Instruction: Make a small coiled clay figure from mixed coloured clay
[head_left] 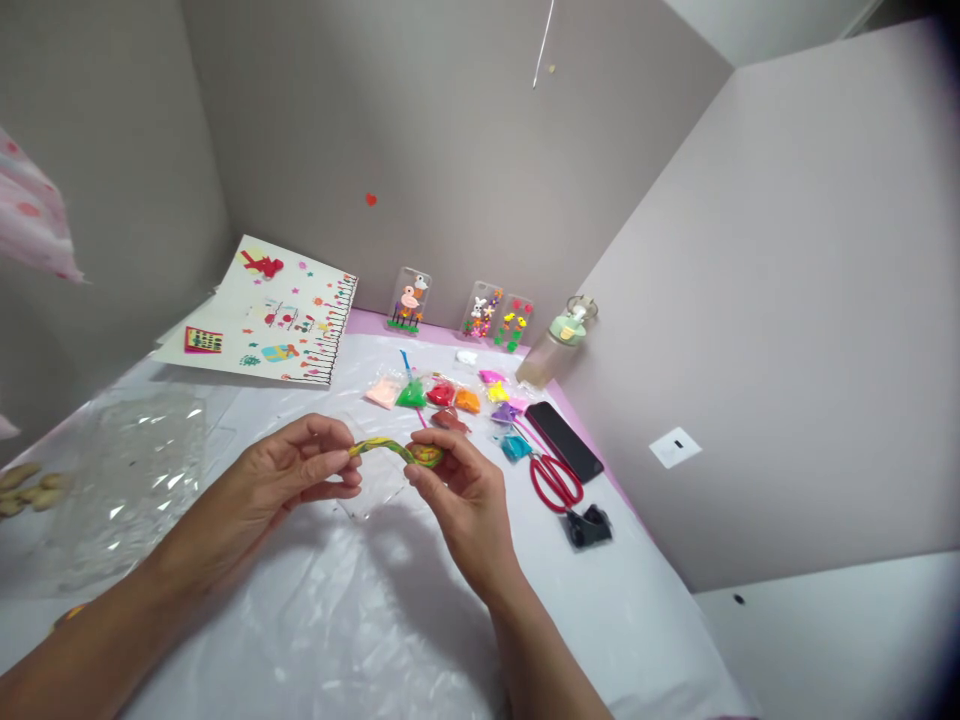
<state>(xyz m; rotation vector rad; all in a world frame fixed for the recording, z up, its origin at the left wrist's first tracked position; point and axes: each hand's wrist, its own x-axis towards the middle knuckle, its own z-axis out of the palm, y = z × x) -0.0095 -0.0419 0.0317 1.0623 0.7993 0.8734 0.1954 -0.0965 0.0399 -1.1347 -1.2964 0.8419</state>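
A twisted rope of green, yellow and orange clay [384,443] stretches between my two hands above the table. My left hand [304,465] pinches its thin left end between thumb and fingertips. At the other end the rope curls into a small coil, which my right hand [465,490] holds between thumb and fingers. Beneath them a clear plastic sheet [367,495] lies on the white table cover. Just beyond my hands are small clay packets, among them a green one [412,394], a red one [440,391] and an orange one [467,400].
Red-handled scissors [556,484], a black phone [565,441] and a black packet [589,527] lie at the right. A bottle [556,345] and decorated phone cases [410,300] stand by the wall. A decorated white sheet [277,320] is at the back left, peanuts [30,490] far left.
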